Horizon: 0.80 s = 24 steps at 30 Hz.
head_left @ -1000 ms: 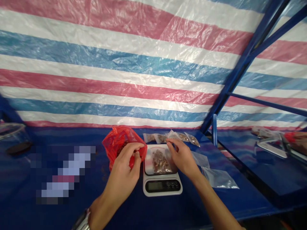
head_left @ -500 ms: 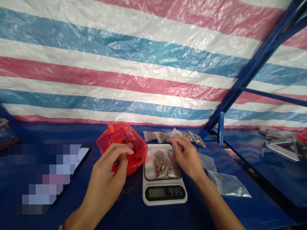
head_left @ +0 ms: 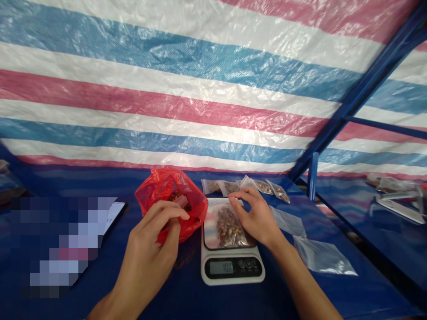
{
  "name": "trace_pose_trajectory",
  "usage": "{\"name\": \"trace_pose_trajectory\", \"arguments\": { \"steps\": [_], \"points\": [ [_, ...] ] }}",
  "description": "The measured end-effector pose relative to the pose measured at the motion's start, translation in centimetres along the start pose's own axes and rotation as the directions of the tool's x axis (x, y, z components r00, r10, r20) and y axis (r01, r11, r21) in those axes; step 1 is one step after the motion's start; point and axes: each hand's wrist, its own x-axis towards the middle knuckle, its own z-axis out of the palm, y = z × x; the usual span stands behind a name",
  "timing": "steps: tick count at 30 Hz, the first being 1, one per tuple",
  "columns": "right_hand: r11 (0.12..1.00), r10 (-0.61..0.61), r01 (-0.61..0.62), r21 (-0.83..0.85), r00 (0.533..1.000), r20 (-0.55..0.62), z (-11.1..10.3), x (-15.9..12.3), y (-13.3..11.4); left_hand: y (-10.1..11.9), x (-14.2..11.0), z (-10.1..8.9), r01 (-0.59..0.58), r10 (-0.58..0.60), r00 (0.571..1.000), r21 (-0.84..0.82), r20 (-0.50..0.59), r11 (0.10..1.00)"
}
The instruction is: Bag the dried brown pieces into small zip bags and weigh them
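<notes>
A clear zip bag of brown seed-like pieces (head_left: 230,229) lies on the pan of a white digital scale (head_left: 207,264), whose display (head_left: 220,267) reads about 10.0. My right hand (head_left: 256,218) hovers over the pan's right side beside the zip bag, its fingers loosely bent and apart, with nothing visible in them. My left hand (head_left: 153,249) is held at the near side of an open red plastic bag (head_left: 196,222). Its fingers are bent and parted from the thumb, and I see nothing in them. Inside the red bag are dark brown pieces and a pinkish object (head_left: 181,202).
Several small filled zip bags (head_left: 229,187) lie in a row behind the scale. Flat clear bags (head_left: 325,257) rest on the blue table to the right. A phone-like device (head_left: 113,217), partly blurred out, is at left. A blue metal frame (head_left: 333,124) and striped sheeting stand behind.
My right hand has shifted left over the scale pan, nearer the zip bag. The display now shows 10.0 clearly. My left hand has barely moved by the red bag.
</notes>
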Motion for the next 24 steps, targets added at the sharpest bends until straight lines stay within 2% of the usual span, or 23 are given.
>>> {"name": "trace_pose_trajectory", "arguments": {
  "steps": [4, 7, 10, 13, 15, 18, 20, 24],
  "points": [
    [0.999, 0.018, -0.016, -0.036, 0.998, 0.058, 0.1, -0.1, -0.4, 0.1, -0.1, 0.1, -0.011, 0.012, 1.000, -0.012, 0.015, 1.000],
    [1.000, 0.006, -0.006, -0.005, 0.998, 0.055, 0.1, 0.0, -0.3, 0.2, -0.1, 0.4, 0.004, -0.003, 1.000, -0.020, 0.030, 1.000],
    [0.994, -0.036, 0.034, 0.101, 0.999, 0.009, 0.0, 0.0, -0.5, 0.6, -0.1, 0.9, -0.007, 0.007, 0.999, 0.000, -0.035, 1.000],
    [0.966, -0.063, 0.067, 0.249, 0.998, -0.023, -0.6, 0.1, -1.7, 1.2, -0.1, 1.5, 0.005, -0.001, 0.993, 0.033, -0.117, 0.999],
    [0.942, -0.072, 0.079, 0.327, 0.997, -0.034, -1.0, 0.1, -3.1, 1.6, -0.2, 2.2, 0.060, -0.057, 0.994, 0.027, -0.096, 0.998],
    [0.905, -0.095, 0.096, 0.415, 0.995, -0.021, -1.2, 0.0, -5.0, 1.8, -0.3, 3.5, 0.150, -0.150, 0.989, -0.052, 0.003, 0.987],
    [0.878, -0.093, 0.089, 0.470, 0.996, -0.014, -1.0, -0.2, -5.8, 1.9, -0.2, 4.3, 0.209, -0.207, 0.978, -0.135, 0.026, 0.969],
    [0.775, 0.008, -0.001, 0.632, 1.000, -0.008, -0.4, -0.4, -6.2, 2.2, 0.2, 5.2, 0.303, -0.306, 0.951, -0.332, 0.046, 0.893]
  ]
}}
